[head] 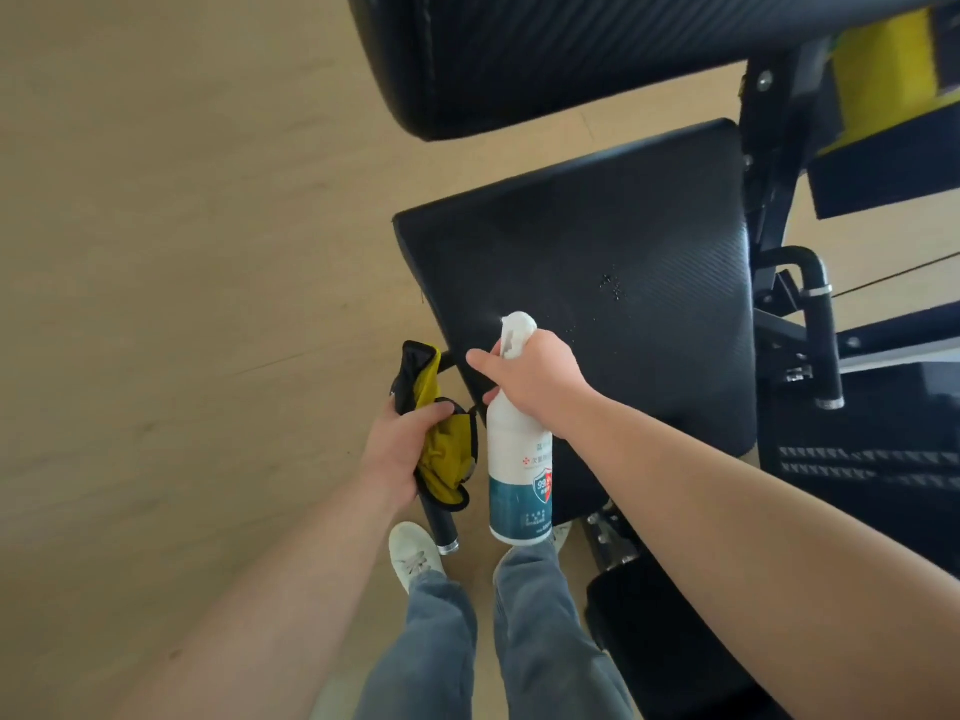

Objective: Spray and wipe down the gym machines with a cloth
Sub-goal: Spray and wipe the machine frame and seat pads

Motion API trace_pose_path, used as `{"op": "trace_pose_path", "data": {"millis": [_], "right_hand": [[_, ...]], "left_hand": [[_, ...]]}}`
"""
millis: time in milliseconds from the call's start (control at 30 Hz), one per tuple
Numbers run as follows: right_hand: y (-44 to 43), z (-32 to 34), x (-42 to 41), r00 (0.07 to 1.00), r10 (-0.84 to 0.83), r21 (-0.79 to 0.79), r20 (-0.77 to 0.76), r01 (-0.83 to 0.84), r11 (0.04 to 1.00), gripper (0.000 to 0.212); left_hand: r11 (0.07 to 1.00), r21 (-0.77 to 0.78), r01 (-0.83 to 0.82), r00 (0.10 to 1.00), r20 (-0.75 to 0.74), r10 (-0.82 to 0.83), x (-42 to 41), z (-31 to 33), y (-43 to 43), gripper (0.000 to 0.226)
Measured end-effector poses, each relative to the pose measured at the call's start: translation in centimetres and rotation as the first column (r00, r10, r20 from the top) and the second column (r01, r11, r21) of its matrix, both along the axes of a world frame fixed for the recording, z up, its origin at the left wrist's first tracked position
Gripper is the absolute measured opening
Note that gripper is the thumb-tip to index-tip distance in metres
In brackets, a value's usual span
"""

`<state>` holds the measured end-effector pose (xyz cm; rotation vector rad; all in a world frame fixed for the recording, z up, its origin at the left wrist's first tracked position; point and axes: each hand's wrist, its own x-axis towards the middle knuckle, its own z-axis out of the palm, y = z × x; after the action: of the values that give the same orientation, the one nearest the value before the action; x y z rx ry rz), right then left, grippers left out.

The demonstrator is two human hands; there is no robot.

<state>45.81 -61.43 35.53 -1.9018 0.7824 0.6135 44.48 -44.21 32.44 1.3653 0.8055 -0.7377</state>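
here the right hand fingers clamp the spray bottle over the seat pad; the left hand fingers grip the cloth.

The spray bottle label shows "99.9" on a shield (the other print is too small to read).

Non-task items as I read them on the head view:

1. The floor is pale wood-grain planking. It fills the frame from 7 o'clock round to 12 o'clock, with faint seams crossing it.
2. The left shoe is white and laced. It lies flat on the floor at 6 o'clock.
3. The right shoe is white. Only a sliver shows, near the left shoe on its 3 o'clock side.
4. The trousers are grey-blue denim. Both legs run from the shoes to the bottom edge.
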Motion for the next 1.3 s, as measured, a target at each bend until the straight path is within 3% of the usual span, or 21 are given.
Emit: {"op": "trace_pose_path", "data": {"millis": [200,400,600,700,900,1133,1200,1300], "right_hand": [[0.4,0.3,2.7,0.994,0.080,-0.012,0.072,-0.080,0.997,0.028],[-0.2,0.5,4.0,0.989,0.119,-0.064,0.092,-0.114,0.991,0.029],[-1.8,-0.2,4.1,0.992,0.089,-0.147,0.092,-0.075,0.986,0.032],[-3.5,-0.6,3.0,0.997,0.057,-0.137,0.059,-0.049,0.989,0.035],[-6.0,-2.2,-1.8,0.998,-0.001,-0.186,-0.067,-0.012,0.983,0.046],[-8.3,-2.4,-5.2,0.984,-0.177,-0.115,-0.030,0.173,0.978,0.034],[-8.9,-1.8,-5.5,0.981,-0.192,-0.062,-0.031,0.190,0.980,0.022],[-10.1,-0.4,-6.2,0.959,-0.284,0.189,-0.024,0.283,0.940,0.010]], "left_hand": [[0.995,0.066,0.077,0.992,0.091,-0.083,1.5,0.7,-0.7,0.038],[1.000,-0.016,0.024,0.985,0.172,-0.021,3.4,1.8,-1.0,0.027],[0.999,-0.011,0.038,0.978,0.205,-0.035,3.6,2.9,-1.5,0.046],[0.996,0.030,0.085,0.963,0.255,-0.090,3.2,3.1,-2.1,0.038],[0.969,0.166,0.183,0.911,0.343,-0.230,2.9,3.3,-3.8,0.049],[0.829,0.233,0.508,0.713,0.426,-0.557,3.0,4.1,-7.9,0.049],[0.810,0.170,0.561,0.707,0.412,-0.575,3.0,4.3,-9.2,0.044],[0.788,0.058,0.612,0.731,0.337,-0.593,2.8,4.1,-10.8,0.054]]}}
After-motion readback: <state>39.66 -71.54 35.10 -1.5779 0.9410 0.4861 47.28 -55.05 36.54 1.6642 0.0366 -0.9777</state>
